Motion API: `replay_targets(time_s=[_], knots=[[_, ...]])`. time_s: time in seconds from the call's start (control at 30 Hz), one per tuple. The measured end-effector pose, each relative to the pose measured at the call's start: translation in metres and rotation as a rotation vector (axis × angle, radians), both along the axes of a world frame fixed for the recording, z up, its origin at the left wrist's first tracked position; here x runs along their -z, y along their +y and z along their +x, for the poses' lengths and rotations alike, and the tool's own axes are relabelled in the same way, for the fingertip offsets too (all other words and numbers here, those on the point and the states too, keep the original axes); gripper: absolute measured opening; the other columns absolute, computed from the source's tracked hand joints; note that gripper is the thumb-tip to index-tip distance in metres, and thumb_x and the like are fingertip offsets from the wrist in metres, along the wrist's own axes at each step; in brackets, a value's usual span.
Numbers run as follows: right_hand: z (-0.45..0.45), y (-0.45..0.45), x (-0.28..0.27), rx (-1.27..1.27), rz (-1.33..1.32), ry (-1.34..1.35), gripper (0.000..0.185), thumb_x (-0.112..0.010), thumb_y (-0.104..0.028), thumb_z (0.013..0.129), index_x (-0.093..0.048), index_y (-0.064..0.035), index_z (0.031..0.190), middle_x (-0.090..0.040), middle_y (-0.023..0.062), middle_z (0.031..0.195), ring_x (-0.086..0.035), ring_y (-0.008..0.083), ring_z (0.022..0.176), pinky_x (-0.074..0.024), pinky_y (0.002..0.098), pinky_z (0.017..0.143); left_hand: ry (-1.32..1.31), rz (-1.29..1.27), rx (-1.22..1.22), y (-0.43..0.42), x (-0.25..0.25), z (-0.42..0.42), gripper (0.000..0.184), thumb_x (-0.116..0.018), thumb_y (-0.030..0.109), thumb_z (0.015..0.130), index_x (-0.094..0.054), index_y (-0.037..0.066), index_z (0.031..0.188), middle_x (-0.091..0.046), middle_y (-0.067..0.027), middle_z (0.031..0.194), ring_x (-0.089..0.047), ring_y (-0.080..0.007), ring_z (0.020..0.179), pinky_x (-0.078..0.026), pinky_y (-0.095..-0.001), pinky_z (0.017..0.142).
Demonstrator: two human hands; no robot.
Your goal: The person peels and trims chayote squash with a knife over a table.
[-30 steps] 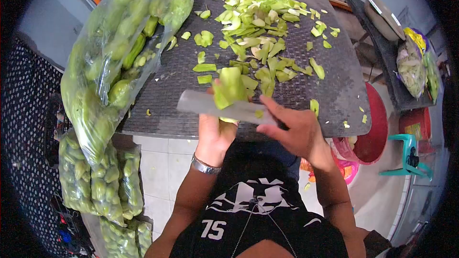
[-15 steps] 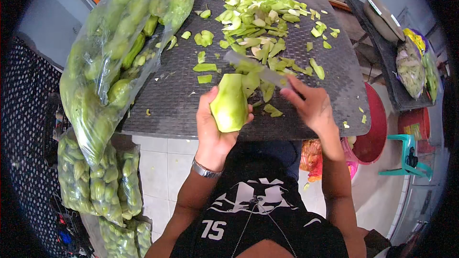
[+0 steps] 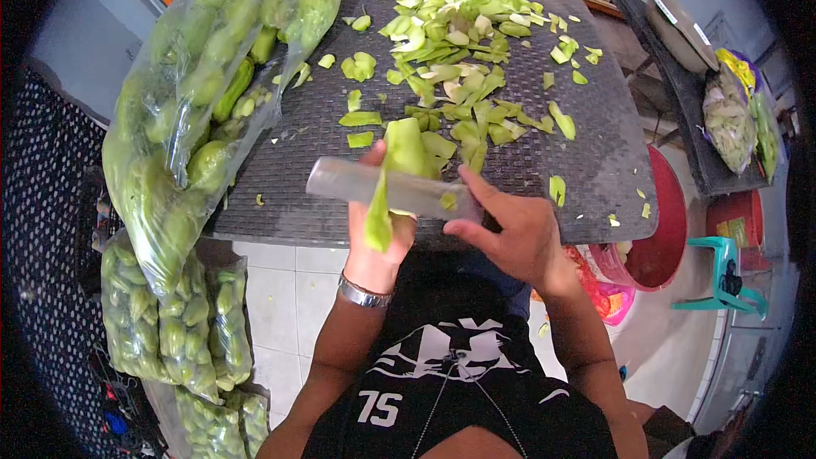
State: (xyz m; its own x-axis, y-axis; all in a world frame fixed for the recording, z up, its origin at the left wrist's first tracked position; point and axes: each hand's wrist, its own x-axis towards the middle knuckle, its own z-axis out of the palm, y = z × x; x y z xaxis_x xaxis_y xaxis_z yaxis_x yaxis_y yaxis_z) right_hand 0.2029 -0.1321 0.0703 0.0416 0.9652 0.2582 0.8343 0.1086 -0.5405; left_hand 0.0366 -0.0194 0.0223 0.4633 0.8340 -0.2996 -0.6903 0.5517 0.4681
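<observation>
A pale green vegetable (image 3: 406, 146), largely peeled, is held upright in my left hand (image 3: 374, 242) at the table's near edge. The blade hides part of that hand's fingers. My right hand (image 3: 514, 225) is closed on the handle end of a wide knife (image 3: 382, 187), slightly blurred, which lies across the vegetable. A long strip of peel (image 3: 379, 217) hangs over the blade in front of my left wrist. Beyond the hands, a heap of green peelings (image 3: 463, 25) is spread over the dark woven table (image 3: 323, 187).
A large clear bag of green vegetables (image 3: 183, 119) rests on the table's left side. More filled bags (image 3: 174, 323) are below it. To the right are a red tub (image 3: 667, 229), a teal stool (image 3: 722, 276) and a dark side shelf (image 3: 680, 110) with a bowl and bags.
The knife has come from the right of the vegetable back across it, with my right hand moving nearer and lower. A peel strip now hangs over the blade.
</observation>
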Motion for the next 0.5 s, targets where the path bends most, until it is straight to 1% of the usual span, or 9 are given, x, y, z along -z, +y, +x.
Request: replay_targets(time_s=[0.03, 0.07, 0.1, 0.13, 0.2, 0.3, 0.4, 0.5], knots=[[-0.002, 0.001, 0.003, -0.013, 0.055, -0.040, 0.068, -0.078, -0.048, 0.086, -0.063, -0.0059, 0.137, -0.074, 0.0182, 0.091, -0.074, 0.0343, 0.079, -0.0573, 0.0396, 0.066, -0.050, -0.026, 0.057, 0.002, -0.002, -0.001, 0.052, -0.066, 0.047, 0.097, -0.060, 0.011, 0.133, -0.069, -0.0067, 0.124, -0.067, -0.0239, 0.110, -0.054, -0.0425, 0.097], [-0.004, 0.002, 0.009, -0.026, 0.110, -0.080, 0.071, -0.074, -0.054, 0.087, -0.062, -0.0070, 0.138, -0.072, 0.0159, 0.084, -0.073, 0.0326, 0.073, -0.0568, 0.0404, 0.062, -0.021, 0.034, 0.083, 0.000, -0.003, -0.002, 0.058, -0.071, 0.048, 0.093, -0.059, 0.011, 0.135, -0.068, -0.0068, 0.125, -0.066, -0.0236, 0.112, -0.052, -0.0422, 0.101], [-0.004, 0.003, 0.014, -0.040, 0.164, -0.119, 0.074, -0.071, -0.061, 0.088, -0.062, -0.0082, 0.139, -0.071, 0.0136, 0.076, -0.072, 0.0309, 0.066, -0.0562, 0.0413, 0.058, -0.012, 0.044, 0.037, -0.002, 0.001, 0.001, 0.057, -0.070, 0.048, 0.093, -0.060, 0.011, 0.134, -0.068, -0.0067, 0.124, -0.066, -0.0234, 0.112, -0.052, -0.0420, 0.100], [-0.004, 0.004, 0.017, -0.047, 0.177, -0.123, 0.074, -0.070, -0.061, 0.087, -0.061, -0.0084, 0.139, -0.070, 0.0125, 0.073, -0.071, 0.0295, 0.064, -0.0557, 0.0408, 0.057, -0.004, 0.054, -0.011, -0.003, 0.006, 0.006, 0.056, -0.070, 0.048, 0.092, -0.061, 0.012, 0.134, -0.068, -0.0065, 0.123, -0.067, -0.0232, 0.111, -0.052, -0.0417, 0.100], [-0.005, 0.006, 0.018, -0.062, 0.204, -0.130, 0.075, -0.070, -0.061, 0.087, -0.061, -0.0088, 0.140, -0.067, 0.0102, 0.068, -0.069, 0.0268, 0.059, -0.0546, 0.0399, 0.054, -0.022, 0.074, -0.021, -0.003, 0.009, 0.008, 0.053, -0.069, 0.048, 0.093, -0.062, 0.012, 0.131, -0.069, -0.0065, 0.120, -0.067, -0.0231, 0.110, -0.052, -0.0415, 0.100], [-0.007, 0.004, 0.004, -0.067, 0.086, -0.129, 0.071, -0.082, -0.046, 0.081, -0.063, -0.0043, 0.136, -0.074, 0.0153, 0.090, -0.074, 0.0296, 0.074, -0.0563, 0.0382, 0.064, -0.070, 0.091, 0.063, -0.002, 0.006, 0.006, 0.050, -0.066, 0.049, 0.094, -0.064, 0.013, 0.129, -0.070, -0.0070, 0.117, -0.067, -0.0232, 0.110, -0.052, -0.0415, 0.099], [-0.006, 0.006, 0.010, -0.094, 0.122, -0.124, 0.071, -0.082, -0.045, 0.081, -0.063, -0.0059, 0.137, -0.074, 0.0139, 0.090, -0.074, 0.0288, 0.074, -0.0556, 0.0380, 0.063, -0.056, 0.063, 0.074, -0.002, 0.004, 0.004, 0.050, -0.064, 0.050, 0.095, -0.064, 0.013, 0.129, -0.070, -0.0072, 0.118, -0.067, -0.0228, 0.110, -0.053, -0.0416, 0.099], [-0.007, 0.005, 0.007, -0.082, 0.042, -0.143, 0.072, -0.081, -0.047, 0.082, -0.062, -0.0074, 0.138, -0.074, 0.0149, 0.090, -0.074, 0.0299, 0.076, -0.0559, 0.0387, 0.064, -0.033, 0.018, 0.067, -0.003, -0.001, 0.003, 0.047, -0.064, 0.049, 0.095, -0.065, 0.013, 0.126, -0.070, -0.0062, 0.116, -0.067, -0.0219, 0.108, -0.053, -0.0411, 0.097]])
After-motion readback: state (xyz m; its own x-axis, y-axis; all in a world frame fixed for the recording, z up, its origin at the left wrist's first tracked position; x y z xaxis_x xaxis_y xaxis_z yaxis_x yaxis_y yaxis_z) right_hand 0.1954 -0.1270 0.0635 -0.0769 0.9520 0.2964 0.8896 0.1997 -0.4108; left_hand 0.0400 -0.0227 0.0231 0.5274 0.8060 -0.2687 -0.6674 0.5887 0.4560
